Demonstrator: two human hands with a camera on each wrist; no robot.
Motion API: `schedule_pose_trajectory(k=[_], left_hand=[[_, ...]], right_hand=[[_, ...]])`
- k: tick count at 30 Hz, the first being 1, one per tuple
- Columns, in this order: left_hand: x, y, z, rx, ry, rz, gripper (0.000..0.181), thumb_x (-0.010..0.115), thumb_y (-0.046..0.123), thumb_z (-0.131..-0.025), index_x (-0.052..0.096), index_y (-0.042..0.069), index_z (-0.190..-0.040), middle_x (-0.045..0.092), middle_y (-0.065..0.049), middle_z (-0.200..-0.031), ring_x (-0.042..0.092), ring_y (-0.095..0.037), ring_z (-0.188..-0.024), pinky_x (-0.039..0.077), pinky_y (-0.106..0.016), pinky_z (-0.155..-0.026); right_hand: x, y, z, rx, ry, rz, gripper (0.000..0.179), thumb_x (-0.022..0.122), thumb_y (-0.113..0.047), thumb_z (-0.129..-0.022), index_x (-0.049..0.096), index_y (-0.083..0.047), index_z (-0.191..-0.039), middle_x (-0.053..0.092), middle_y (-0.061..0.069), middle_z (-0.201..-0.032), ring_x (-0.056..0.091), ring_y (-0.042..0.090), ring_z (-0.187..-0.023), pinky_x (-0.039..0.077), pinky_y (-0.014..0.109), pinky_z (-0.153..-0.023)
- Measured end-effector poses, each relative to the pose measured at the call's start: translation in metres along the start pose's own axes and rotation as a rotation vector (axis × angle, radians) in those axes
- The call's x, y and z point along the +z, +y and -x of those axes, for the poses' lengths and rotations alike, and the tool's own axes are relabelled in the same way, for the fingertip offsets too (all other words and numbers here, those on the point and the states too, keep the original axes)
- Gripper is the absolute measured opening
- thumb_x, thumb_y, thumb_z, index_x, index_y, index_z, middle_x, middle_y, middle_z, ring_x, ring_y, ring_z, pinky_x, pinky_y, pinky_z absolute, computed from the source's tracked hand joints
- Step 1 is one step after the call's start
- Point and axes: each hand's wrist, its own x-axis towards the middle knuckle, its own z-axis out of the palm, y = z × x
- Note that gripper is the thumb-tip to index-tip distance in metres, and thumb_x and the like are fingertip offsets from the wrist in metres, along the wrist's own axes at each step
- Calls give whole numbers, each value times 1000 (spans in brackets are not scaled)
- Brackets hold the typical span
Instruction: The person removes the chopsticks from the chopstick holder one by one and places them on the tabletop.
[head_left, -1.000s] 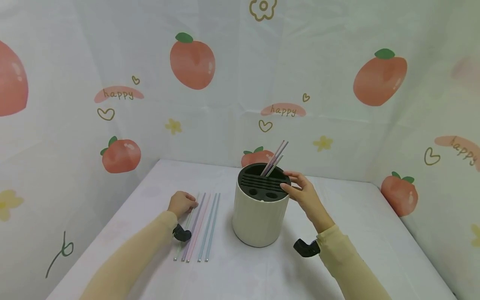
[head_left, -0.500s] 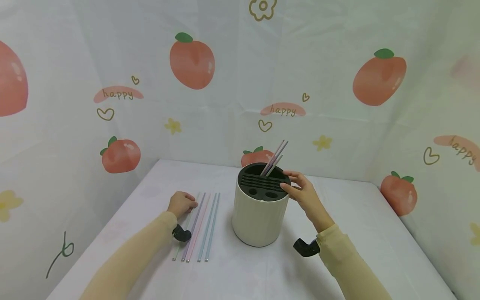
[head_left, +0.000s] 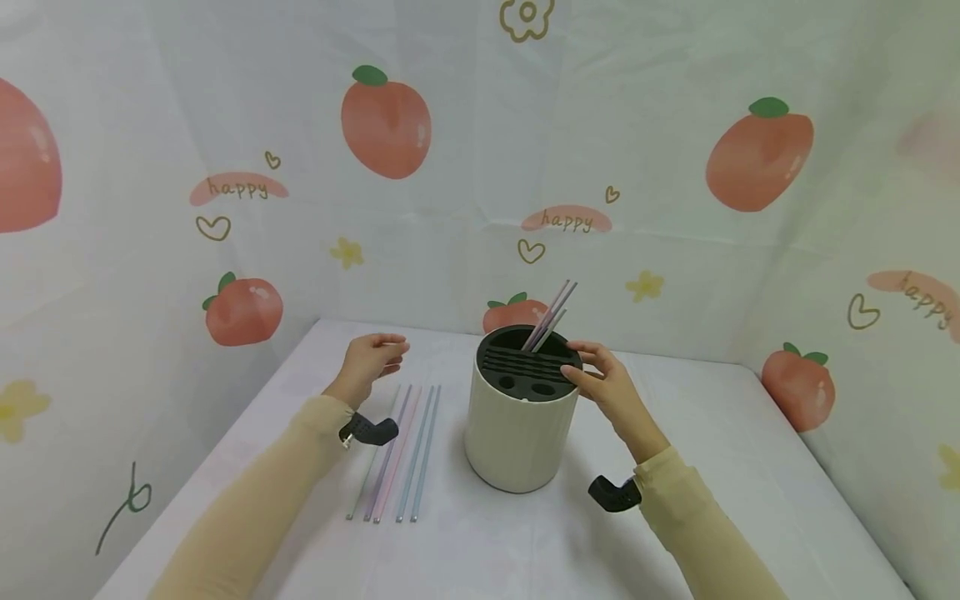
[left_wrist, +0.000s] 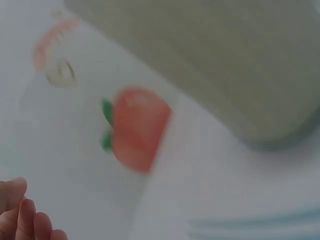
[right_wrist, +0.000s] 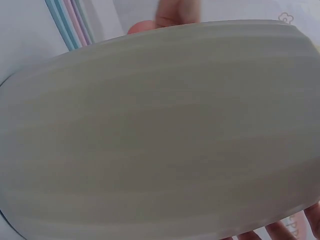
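Observation:
A cream utensil holder with a black slotted top stands upright mid-table. My right hand holds its right rim, thumb at the front and fingertips farther back; in the right wrist view, fingertips show along the holder's lower edge. Pastel chopsticks lean in the holder's large rear opening. My left hand is raised over the far ends of several chopsticks laid side by side: green, purple, pink and blue. Its fingers are loosely bent, with nothing visible between them.
A white cloth covers the table, and a white fruit-print curtain rises behind it and along the sides. Black wrist cameras sit on both cuffs.
My left hand has lifted up and away from the green chopstick, which stays on the table with the others. My right hand and the holder have not moved.

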Motion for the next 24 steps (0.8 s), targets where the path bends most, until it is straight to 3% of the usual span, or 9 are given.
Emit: schedule_pose_trajectory(k=[6, 11, 16, 24], left_hand=[[33, 67, 13, 136, -121, 66, 35, 64, 18, -94, 58, -1, -123, 60, 4, -94, 59, -11, -86, 53, -29, -90], [68, 102, 28, 227, -242, 59, 31, 64, 15, -94, 60, -1, -120, 63, -2, -100, 60, -13, -89, 53, -34, -92], [101, 119, 37, 277, -356, 19, 26, 65, 13, -93, 63, 1, -116, 63, -15, -114, 61, -17, -96, 50, -45, -99], [134, 125, 37, 324, -461, -146, 27, 71, 12, -89, 66, 3, -114, 67, -9, -109, 62, -19, -101, 52, -30, -89]], right_hand=[[-1, 0, 0, 13, 4, 2, 52, 63, -25, -95, 42, -9, -140, 43, 21, -142, 46, 40, -130, 38, 56, -107], [0, 0, -1, 8, 5, -3, 52, 63, -24, -95, 42, -9, -140, 43, 21, -142, 46, 40, -130, 39, 56, -107], [-1, 1, -1, 0, 13, -4, 52, 63, -24, -95, 43, -9, -140, 45, 20, -140, 48, 39, -128, 41, 55, -105], [1, -2, -1, 10, 25, -23, 50, 64, -22, -94, 44, -10, -139, 47, 20, -137, 50, 38, -127, 42, 54, -104]])
